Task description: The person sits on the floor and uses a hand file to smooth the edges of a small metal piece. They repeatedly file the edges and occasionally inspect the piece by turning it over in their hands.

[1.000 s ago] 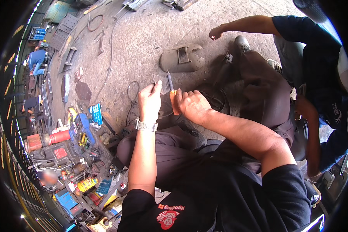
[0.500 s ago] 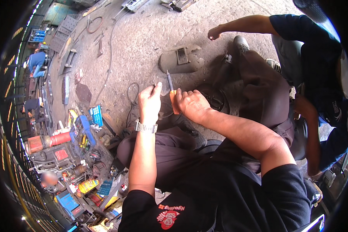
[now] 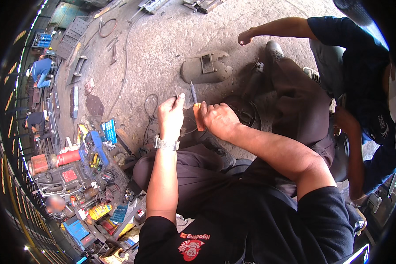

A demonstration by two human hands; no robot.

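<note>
My right hand point(image 3: 221, 119) is closed round the orange handle of a slim hand tool point(image 3: 194, 93), whose grey shaft points away from me and narrows to a thin tip. I cannot tell the tool's exact kind. Just left of it, my left hand point(image 3: 170, 115) is held up with fingers curled and thumb extended along them. Whatever it may pinch is too small to make out. The two hands are close together but apart, above the floor between my legs. Beyond them a worn welding mask point(image 3: 207, 68) with a rectangular window lies on the concrete.
A co-worker point(image 3: 361, 88) sits at the right, one arm stretched over the floor. Tools, a blue open case point(image 3: 102, 147) and a yellow bottle point(image 3: 100, 211) crowd the left. A cable point(image 3: 126, 66) crosses the concrete near metal plates. Two people work at far left.
My hands and the tool stay almost in place. The co-worker's outstretched hand has shifted very slightly.
</note>
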